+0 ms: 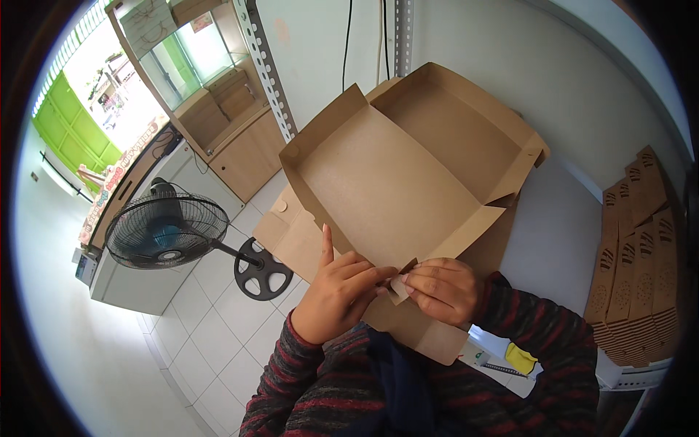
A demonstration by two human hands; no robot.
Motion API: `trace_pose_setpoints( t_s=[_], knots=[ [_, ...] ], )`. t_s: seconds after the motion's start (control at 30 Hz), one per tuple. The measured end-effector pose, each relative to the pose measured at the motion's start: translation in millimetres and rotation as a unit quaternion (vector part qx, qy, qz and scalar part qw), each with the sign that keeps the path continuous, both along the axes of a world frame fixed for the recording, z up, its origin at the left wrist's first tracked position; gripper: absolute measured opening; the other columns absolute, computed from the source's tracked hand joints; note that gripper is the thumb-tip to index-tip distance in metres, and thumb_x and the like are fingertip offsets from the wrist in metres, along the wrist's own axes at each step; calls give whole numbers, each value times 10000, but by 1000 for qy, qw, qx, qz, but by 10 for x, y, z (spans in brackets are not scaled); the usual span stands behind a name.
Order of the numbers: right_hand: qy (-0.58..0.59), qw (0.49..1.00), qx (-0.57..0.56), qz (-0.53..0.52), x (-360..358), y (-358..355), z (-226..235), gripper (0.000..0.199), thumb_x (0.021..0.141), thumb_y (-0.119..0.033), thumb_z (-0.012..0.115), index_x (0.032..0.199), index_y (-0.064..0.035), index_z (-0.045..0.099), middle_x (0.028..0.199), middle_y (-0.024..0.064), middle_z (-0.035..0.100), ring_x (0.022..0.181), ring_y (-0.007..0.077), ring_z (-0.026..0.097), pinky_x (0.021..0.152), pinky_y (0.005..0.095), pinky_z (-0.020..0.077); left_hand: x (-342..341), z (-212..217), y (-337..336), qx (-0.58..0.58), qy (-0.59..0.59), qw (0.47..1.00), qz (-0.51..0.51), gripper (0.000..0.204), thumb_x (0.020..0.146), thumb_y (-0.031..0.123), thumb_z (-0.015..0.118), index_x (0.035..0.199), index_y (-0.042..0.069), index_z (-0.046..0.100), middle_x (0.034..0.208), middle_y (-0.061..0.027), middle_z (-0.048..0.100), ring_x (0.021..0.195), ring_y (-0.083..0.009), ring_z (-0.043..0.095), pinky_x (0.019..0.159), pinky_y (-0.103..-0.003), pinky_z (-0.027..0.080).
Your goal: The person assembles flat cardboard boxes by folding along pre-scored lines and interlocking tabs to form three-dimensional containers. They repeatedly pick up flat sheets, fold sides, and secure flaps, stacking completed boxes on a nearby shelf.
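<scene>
A brown cardboard box (393,189) with its lid (451,124) folded open lies in front of me, tilted across the view. Its walls stand up along most sides. At the near corner, my left hand (342,290) pinches a small corner flap (399,287) between thumb and fingers, while one finger points up beside the box's left wall. My right hand (443,290) grips the same flap from the right, fingers curled closed around it. Below the box, flat cardboard (426,331) sticks out toward my body, and another flat piece (280,226) shows at its left.
Several stacks of folded brown cardboard (633,284) with dark printing stand at the right on a white surface (546,233). A black standing fan (167,226) is on the tiled floor at left, near a glass-fronted wooden cabinet (240,146). Something yellow (520,358) lies below my right forearm.
</scene>
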State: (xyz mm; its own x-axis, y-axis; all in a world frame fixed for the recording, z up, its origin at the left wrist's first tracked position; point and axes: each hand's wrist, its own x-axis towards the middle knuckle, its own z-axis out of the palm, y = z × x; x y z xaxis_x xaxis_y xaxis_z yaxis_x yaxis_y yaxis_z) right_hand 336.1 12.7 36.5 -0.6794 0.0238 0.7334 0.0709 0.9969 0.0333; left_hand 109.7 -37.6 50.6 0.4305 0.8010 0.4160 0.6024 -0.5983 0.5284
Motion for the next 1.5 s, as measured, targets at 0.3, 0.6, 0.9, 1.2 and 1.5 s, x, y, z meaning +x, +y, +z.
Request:
trace_pose_setpoints(
  t_s=[0.3, 0.6, 0.9, 1.2, 1.5],
  knots=[
    [1, 998, 20, -53, -16, -16, 60, 141, 677, -50, 693, 774, 16, 615, 959, 132, 640, 852, 241, 635, 659, 348, 547, 4, -17, -3, -12, 20, 999, -22, 321, 823, 90, 663, 1144, 100, 659, 788, 15, 628, 846, -177, 597, 1132, -654, -28],
    [-53, 982, -128, -132, -27, 24, 272, 238, 704, -137, 737, 912, -62, 649, 973, 51, 624, 877, 202, 595, 813, 391, 447, 87, -69, -48, 36, -39, 998, 20, 297, 743, 219, 784, 1006, 109, 702, 824, -2, 623, 1008, -200, 601, 1136, -648, 2],
    [-91, 979, -138, -117, 19, 34, 199, 170, 722, -160, 734, 853, -98, 645, 855, 13, 609, 835, 177, 586, 845, 387, 389, 126, -139, -82, 87, -30, 994, 66, 169, 675, 124, 793, 778, 127, 660, 804, 12, 604, 1019, -192, 607, 1139, -658, 38],
    [-76, 978, -143, -129, -23, 18, 207, 112, 782, -173, 708, 839, -102, 642, 824, 9, 608, 815, 176, 580, 840, 391, 384, 197, -134, -100, 96, -16, 990, 102, 117, 690, 88, 755, 752, 114, 660, 865, 16, 618, 1077, -220, 588, 1129, -675, 47],
    [-77, 973, -161, -145, -71, -91, 150, 114, 776, -134, 690, 792, -72, 596, 776, 41, 574, 789, 203, 569, 846, 424, 373, 311, -255, -118, 81, -65, 990, 99, 92, 698, 53, 691, 702, 89, 608, 981, 0, 611, 1156, -245, 548, 1114, -691, 39]
  ],
)
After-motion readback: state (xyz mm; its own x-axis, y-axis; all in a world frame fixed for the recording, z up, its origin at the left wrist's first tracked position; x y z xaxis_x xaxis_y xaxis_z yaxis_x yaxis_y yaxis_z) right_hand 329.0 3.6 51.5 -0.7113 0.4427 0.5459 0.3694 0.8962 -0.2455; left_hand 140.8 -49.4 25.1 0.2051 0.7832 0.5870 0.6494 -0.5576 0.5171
